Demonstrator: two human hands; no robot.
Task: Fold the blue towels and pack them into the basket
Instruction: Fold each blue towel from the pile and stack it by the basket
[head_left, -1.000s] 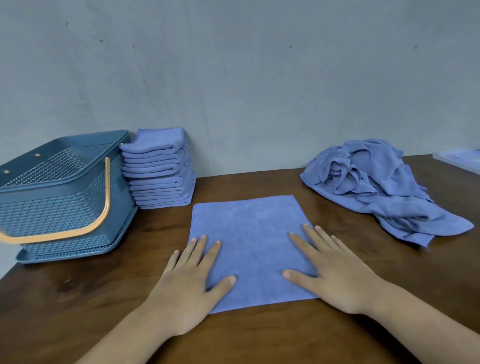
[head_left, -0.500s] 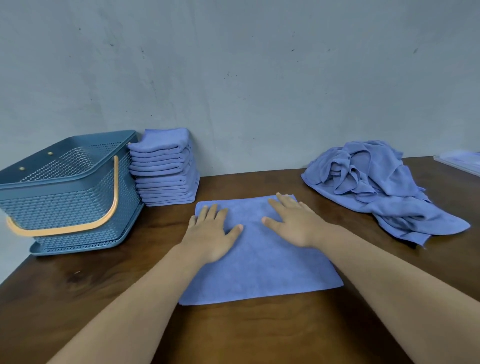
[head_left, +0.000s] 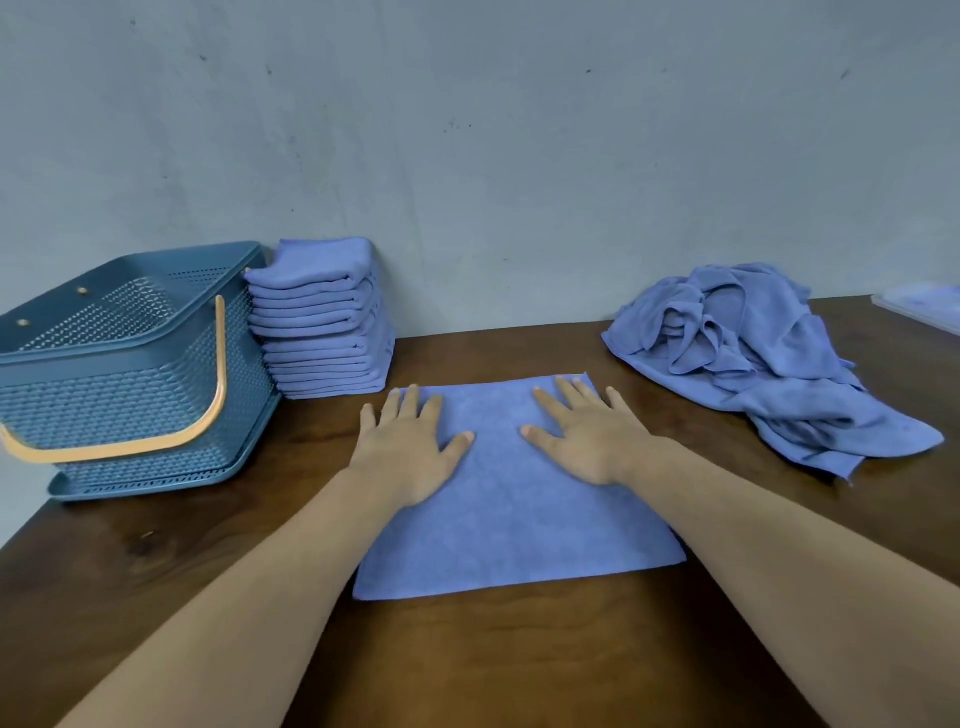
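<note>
Right now, from the head camera, both hands lie flat with the fingers straight and slightly spread, gripping nothing. The left hand (head_left: 410, 452) presses palm-down on the far left part of a spread blue towel (head_left: 514, 525), its outer fingers reaching past the towel's edge onto the table (head_left: 519, 670). The right hand (head_left: 587, 441) presses on the far right part, fingertips near the far edge.

To the left stands a blue perforated basket (head_left: 104, 405) with an orange handle (head_left: 210, 410) hanging down its front. Just beside it, against the wall (head_left: 467, 156), sits a stack of folded towels (head_left: 322, 332). A crumpled pile of unfolded towels (head_left: 753, 358) lies at the far right, apart from the spread one. A pale flat object (head_left: 924, 306) shows at the right edge, too blurred to name. Nothing lies between the hands and the basket.

The spread towel lies in the middle of the dark wooden table, smooth, single-layered and roughly square, its near edge unfolded.
</note>
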